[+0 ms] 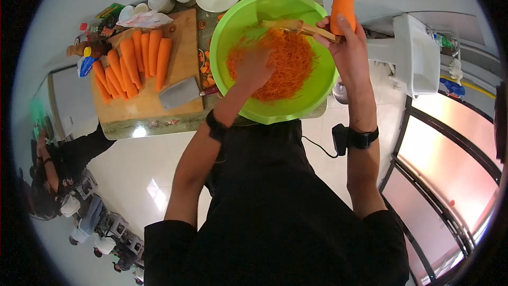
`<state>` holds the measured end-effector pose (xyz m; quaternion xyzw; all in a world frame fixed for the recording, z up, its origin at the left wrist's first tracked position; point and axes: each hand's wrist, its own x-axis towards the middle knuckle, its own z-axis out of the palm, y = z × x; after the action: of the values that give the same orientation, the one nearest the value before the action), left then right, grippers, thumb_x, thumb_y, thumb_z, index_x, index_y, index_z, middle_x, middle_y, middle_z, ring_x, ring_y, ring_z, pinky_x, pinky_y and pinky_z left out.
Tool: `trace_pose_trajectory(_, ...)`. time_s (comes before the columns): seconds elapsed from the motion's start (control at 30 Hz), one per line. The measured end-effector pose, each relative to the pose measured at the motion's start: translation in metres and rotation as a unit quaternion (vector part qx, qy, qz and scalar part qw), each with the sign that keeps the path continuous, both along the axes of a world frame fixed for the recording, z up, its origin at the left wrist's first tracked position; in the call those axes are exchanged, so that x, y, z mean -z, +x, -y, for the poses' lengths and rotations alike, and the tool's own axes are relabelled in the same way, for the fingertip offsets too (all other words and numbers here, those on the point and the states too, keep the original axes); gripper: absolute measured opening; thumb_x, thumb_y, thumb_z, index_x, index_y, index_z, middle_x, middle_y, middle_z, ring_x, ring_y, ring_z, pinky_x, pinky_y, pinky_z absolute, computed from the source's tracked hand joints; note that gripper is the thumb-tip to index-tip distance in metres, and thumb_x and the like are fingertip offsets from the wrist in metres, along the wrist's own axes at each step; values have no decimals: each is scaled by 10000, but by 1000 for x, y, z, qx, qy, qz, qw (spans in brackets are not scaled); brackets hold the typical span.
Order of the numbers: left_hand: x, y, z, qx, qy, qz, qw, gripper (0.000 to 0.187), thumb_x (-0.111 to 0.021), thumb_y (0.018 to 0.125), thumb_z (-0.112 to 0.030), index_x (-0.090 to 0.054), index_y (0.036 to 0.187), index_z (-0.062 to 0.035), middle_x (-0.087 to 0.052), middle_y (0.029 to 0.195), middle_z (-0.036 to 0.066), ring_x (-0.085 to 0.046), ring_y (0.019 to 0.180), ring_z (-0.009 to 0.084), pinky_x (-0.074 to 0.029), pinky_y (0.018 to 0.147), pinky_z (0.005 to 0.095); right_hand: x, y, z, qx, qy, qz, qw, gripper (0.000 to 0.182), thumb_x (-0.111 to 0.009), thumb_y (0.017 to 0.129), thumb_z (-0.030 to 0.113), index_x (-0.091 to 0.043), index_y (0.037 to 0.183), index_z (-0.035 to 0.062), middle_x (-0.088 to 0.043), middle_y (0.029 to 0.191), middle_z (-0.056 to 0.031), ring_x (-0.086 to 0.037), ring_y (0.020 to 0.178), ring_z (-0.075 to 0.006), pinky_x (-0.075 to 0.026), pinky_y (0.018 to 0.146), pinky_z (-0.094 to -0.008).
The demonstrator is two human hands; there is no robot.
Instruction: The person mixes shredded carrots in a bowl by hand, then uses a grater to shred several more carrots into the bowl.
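Tiled floor [143,164] and pale walls surround the surface [185,122], with another person [50,172] at far left. At the surface's left end, whole carrots [129,55] lie side by side on the board [182,47]; beside them the cleaver [179,94] rests flat, its handle reaching past the board toward the bowl [275,115]. Care with the left elbow near that handle seems sensible.

Inside the green bowl, the left hand [256,69] is down among the shreds [296,58]. Blur hides its fingers, so whether they are spread or closed cannot be told. Working gently and low, well inside the rim, should avoid crushing or spilling shreds.

Further right, the wooden tool [283,23], probably a grater, reaches over the bowl. At the rim, the right hand's [349,47] fingers are clamped around the carrot piece [344,5], held upright, and the tool's end together. That double grip looks awkward; a firm hold, with the tool clear of the left hand, suits best.
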<state>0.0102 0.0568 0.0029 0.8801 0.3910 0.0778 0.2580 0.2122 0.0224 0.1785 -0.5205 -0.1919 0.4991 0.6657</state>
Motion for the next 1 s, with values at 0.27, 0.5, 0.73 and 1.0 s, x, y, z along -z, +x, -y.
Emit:
trace_pose_trajectory(0.27, 53, 77, -28, -329, -457, 390, 728, 260, -683, 870, -192, -632, 1070, -35, -671, 891, 76, -634, 775, 168, -480, 620, 322, -4, -4, 3, -4, -11, -3, 1000, 282, -569, 988, 182, -484, 1188, 3, -605, 979, -103, -641, 933, -193, -605, 807, -378)
trace_pose_trajectory(0.5, 50, 86, -49, -258, -527, 388, 711, 132, -671, 888, -94, -656, 983, -3, -673, 775, 72, -621, 637, 166, -471, 560, 303, -4, 0, 1, -18, -8, 0, 1000, 290, -574, 988, 192, -484, 1193, 9, -606, 985, -97, -638, 942, -189, -597, 820, -366)
trace_pose_trajectory(0.73, 60, 74, -41, -208, -464, 261, 820, 211, -643, 922, -61, -628, 1087, 71, -683, 868, 123, -605, 658, 187, -501, 584, 364, -3, 3, -2, -9, -26, 4, 1000, 309, -578, 986, 197, -472, 1199, -1, -603, 984, -106, -639, 947, -196, -600, 818, -368)
trace_pose_trajectory(1.0, 56, 82, -38, -235, -454, 361, 780, 224, -683, 920, -182, -656, 1020, 16, -675, 804, 78, -628, 698, 139, -505, 628, 291, -3, 4, -3, -12, -20, 4, 1000, 302, -572, 989, 194, -466, 1189, -6, -596, 984, -107, -639, 943, -193, -603, 815, -366)
